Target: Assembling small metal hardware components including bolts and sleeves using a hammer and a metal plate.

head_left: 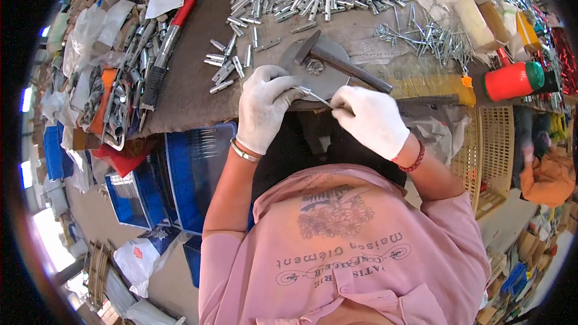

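slim metal piece (317, 97) at mid-frame
left hand (263, 108) pinches its upper-left end, right hand (374, 121) grips the other; hammer (352, 69) lies above.

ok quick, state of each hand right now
Left hand: closed, pinching a small silver metal piece.
Right hand: closed, fingertips on a thin metal rod.
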Demonstrator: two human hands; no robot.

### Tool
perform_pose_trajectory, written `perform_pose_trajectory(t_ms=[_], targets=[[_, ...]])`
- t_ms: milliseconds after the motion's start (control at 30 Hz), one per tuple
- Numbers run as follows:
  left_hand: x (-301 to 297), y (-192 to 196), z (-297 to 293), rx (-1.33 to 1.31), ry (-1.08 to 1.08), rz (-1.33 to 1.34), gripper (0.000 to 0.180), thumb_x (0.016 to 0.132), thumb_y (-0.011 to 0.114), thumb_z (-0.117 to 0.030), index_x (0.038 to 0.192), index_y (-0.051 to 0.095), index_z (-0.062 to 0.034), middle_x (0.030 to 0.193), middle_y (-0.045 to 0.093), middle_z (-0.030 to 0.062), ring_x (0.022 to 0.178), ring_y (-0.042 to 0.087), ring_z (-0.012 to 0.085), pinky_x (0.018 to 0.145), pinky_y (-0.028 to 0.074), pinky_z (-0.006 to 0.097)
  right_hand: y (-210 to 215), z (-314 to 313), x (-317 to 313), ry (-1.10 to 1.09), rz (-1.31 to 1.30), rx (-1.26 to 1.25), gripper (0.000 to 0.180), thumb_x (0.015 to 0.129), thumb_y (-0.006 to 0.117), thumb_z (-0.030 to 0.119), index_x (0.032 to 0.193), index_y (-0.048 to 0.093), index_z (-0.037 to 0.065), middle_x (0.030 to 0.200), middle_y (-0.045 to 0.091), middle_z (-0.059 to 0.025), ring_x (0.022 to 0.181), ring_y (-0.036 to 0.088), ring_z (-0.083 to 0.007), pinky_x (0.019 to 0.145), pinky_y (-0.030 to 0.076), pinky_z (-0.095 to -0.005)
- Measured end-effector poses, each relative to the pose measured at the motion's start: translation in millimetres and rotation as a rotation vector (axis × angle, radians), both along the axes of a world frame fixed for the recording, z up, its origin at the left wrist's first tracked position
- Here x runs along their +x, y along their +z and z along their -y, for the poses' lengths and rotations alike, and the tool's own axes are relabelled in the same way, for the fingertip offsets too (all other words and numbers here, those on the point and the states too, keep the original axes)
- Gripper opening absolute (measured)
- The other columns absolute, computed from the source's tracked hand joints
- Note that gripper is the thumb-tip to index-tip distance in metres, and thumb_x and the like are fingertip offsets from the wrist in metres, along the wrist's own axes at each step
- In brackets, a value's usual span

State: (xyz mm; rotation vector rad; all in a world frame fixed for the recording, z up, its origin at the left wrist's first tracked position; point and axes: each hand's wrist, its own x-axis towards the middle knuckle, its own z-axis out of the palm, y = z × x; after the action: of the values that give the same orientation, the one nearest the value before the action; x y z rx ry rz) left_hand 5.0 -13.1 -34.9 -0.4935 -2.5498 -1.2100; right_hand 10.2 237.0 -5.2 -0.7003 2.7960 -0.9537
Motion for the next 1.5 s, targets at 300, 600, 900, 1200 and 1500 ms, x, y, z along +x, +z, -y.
perform_pose_trajectory(t_ms=[300, 600, 900, 1200, 1500], targets=[[46, 19, -39, 0.490, 0.310, 0.727, 0.054, 0.103, 0.061, -0.001, 0.156, 0.051, -0.0040, 0.091, 0.074, 0.0068, 0.063, 0.063, 0.0075, 0.056, 0.050, 0.024, 0, 9, 22, -0.073, 0.853, -0.486, 0.023, 0.100, 0.065, 0.011, 0.123, 0.068, 0.005, 0.079, 0.065, 0.0028, 0.065, 0.057, -0.0017, 0.054, 0.041, -0.0199], [63, 16, -17, 0.819, 0.292, 0.732, 0.062, 0.098, 0.073, -0.007, 0.155, 0.046, -0.0009, 0.092, 0.072, 0.0052, 0.068, 0.058, 0.0055, 0.055, 0.043, 0.021, -14, 38, 41, -0.021, 0.726, -0.510, 0.028, 0.097, 0.071, 0.011, 0.123, 0.068, 0.003, 0.083, 0.068, -0.0078, 0.073, 0.065, -0.0135, 0.071, 0.054, -0.0312], [119, -24, 86, 0.946, 0.708, 0.470, 0.056, 0.092, 0.076, -0.004, 0.143, 0.054, 0.0007, 0.100, 0.072, 0.0056, 0.077, 0.060, 0.0073, 0.067, 0.047, 0.022, -5, 15, -6, -0.144, 0.305, -0.572, 0.052, 0.101, 0.056, 0.001, 0.153, 0.057, 0.004, 0.095, 0.069, -0.0028, 0.068, 0.056, -0.0061, 0.064, 0.049, -0.0220], [198, -237, 232, 0.639, 1.502, 0.595, 0.054, 0.077, 0.081, -0.009, 0.129, 0.069, 0.0011, 0.113, 0.076, 0.0129, 0.102, 0.073, 0.0223, 0.088, 0.057, 0.033, -26, 17, -3, -0.222, 0.156, -0.574, 0.045, 0.101, 0.052, -0.003, 0.144, 0.064, 0.000, 0.093, 0.068, -0.0044, 0.060, 0.050, -0.0040, 0.056, 0.042, -0.0204], [205, -358, 310, 0.047, 1.452, 0.665, 0.052, 0.076, 0.085, -0.015, 0.125, 0.073, -0.0002, 0.120, 0.078, 0.0217, 0.113, 0.074, 0.0361, 0.100, 0.055, 0.041, -29, 15, -3, -0.235, 0.174, -0.618, 0.041, 0.102, 0.052, -0.002, 0.142, 0.064, -0.001, 0.093, 0.069, -0.0055, 0.060, 0.050, -0.0050, 0.056, 0.043, -0.0209]])
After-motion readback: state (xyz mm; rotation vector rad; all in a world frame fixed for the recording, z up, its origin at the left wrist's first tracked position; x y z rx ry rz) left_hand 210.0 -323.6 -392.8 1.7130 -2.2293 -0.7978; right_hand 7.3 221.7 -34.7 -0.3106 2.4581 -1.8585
